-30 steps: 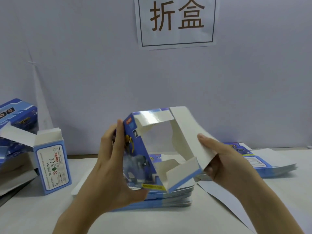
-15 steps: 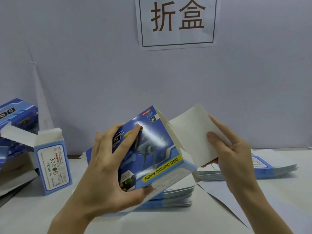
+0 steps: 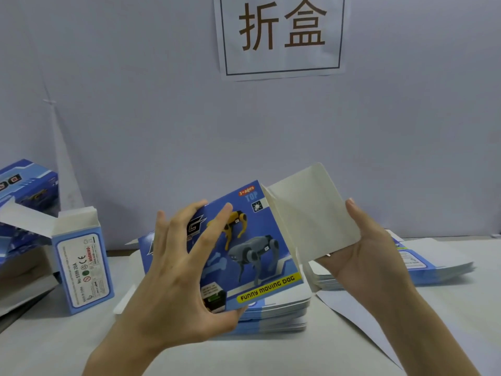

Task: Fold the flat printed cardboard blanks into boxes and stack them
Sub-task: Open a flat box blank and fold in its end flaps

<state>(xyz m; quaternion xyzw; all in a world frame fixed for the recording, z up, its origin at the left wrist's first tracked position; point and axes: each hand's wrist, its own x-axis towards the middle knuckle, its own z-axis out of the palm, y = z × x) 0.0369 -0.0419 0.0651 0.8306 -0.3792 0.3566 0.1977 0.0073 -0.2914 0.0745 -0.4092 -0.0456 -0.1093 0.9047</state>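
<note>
I hold a half-formed blue box [image 3: 252, 248] printed with robot dogs above the table's middle, its printed face towards me. My left hand [image 3: 179, 278] grips its left side, fingers across the front and thumb under the lower edge. My right hand [image 3: 368, 256] holds the box's wide white end flap [image 3: 311, 210], which stands open to the right, thumb on its near edge and fingers behind. Beneath the box lies a stack of flat blanks [image 3: 273, 313]. A second stack of flat blanks [image 3: 431, 264] lies behind my right hand.
A folded box [image 3: 82, 270] stands upright at the left with its top flap open. More folded boxes [image 3: 24, 202] are piled at the far left edge. A white paper sheet [image 3: 360, 318] lies on the table at the right. A wall with a paper sign [image 3: 280, 36] stands close behind.
The box turned from showing its open white inside to showing its printed front. My left hand's fingers spread across that front, and my right hand shifted along the open flap as it swung out rightwards.
</note>
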